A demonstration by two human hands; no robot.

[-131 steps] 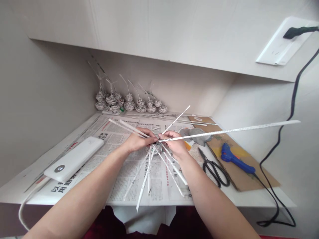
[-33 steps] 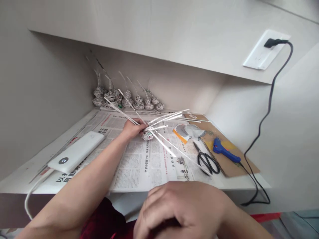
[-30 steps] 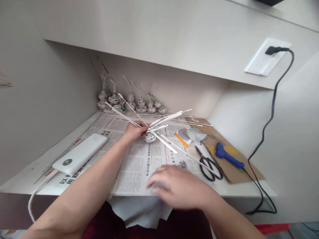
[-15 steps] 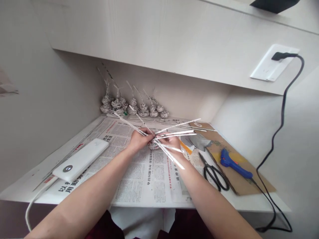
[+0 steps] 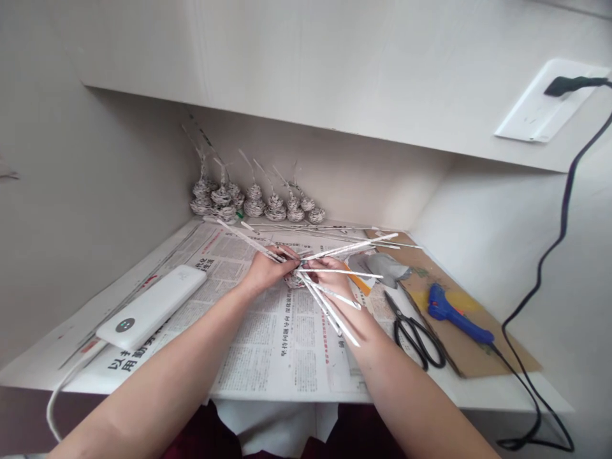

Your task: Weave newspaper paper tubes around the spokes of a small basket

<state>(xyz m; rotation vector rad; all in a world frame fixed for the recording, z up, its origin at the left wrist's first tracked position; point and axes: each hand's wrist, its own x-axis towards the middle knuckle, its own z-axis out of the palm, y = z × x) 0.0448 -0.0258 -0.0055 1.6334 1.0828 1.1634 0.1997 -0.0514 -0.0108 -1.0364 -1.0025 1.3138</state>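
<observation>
Between my hands, over the newspaper, is a small woven paper piece with several rolled-paper strips fanning out of it. My left hand is closed on its left side, the thumb pressed at the point where the strips meet. On the other side my right hand has its fingers closed around the base of the strips. Strips cross in front of the right fingers and hide part of them. The underside of the woven piece is partly covered by the left hand.
Several woven paper gourds stand along the back wall. Loose paper sticks lie before them. To the right are black scissors, a blue glue gun with its cord, and cardboard. A white power bank lies left on newspaper.
The strips have shifted around the woven piece, with those on the right now spread wider and lower. Both hands stay around it. The camera view has moved slightly.
</observation>
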